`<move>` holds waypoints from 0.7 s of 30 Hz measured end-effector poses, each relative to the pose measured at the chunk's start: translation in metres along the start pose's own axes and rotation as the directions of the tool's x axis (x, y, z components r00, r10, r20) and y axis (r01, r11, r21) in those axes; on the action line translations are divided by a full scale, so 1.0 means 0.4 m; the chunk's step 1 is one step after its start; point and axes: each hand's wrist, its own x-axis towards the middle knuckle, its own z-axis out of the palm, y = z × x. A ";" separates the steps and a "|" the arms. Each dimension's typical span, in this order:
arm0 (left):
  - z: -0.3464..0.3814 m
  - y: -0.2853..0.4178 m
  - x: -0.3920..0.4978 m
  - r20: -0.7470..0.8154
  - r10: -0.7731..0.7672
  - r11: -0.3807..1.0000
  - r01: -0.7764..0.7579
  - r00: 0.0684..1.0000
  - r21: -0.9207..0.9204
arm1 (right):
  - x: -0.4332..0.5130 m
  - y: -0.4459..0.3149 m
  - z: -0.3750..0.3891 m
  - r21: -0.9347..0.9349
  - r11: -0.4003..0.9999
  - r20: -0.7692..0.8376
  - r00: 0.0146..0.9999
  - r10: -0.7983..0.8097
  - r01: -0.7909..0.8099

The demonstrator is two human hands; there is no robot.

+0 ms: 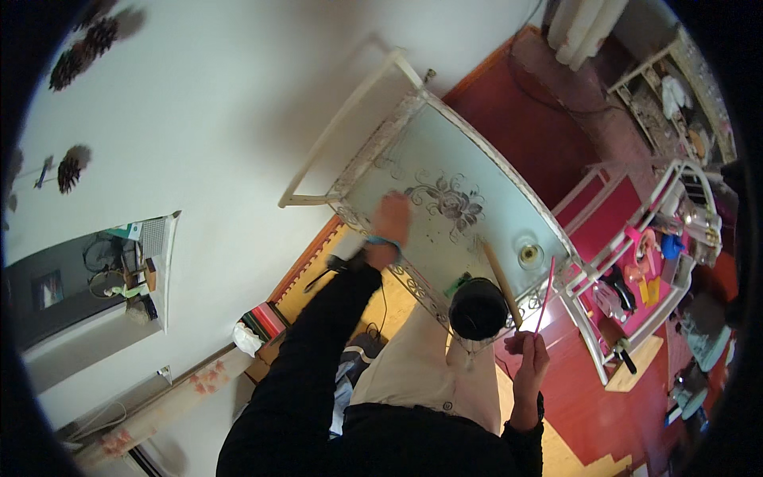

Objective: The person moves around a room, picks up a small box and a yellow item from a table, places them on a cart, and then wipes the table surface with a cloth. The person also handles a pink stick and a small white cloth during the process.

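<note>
In front of me is a glass-topped table [506, 197] with a white metal frame and a grey rose print. My left hand [390, 223], a blue band at its wrist, is blurred over the table's left part; its fingers cannot be made out. Low on the right, my right hand [529, 355] pinches a thin pink stick [545, 292] that points up. A wooden rod [502, 280] slants across the table's near edge, its lower end at my right fingers; whether they grip it is unclear. Beside the rod is a round black container [477, 310], with a small green object [456, 285] partly behind it.
A small glass dish [529, 255] stands near the table's right corner. Right of it, a white-framed rack [641, 280] carries pink, blue and yellow items. A plain wall [226, 119] runs along the left, with a recessed shelf [119, 298]. A cable [383, 304] hangs near my left forearm.
</note>
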 end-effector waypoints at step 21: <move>-0.002 0.065 -0.117 0.086 0.069 0.869 -0.018 0.994 -0.495 | 0.123 0.082 0.064 -0.823 0.500 0.180 0.958 -0.223 0.271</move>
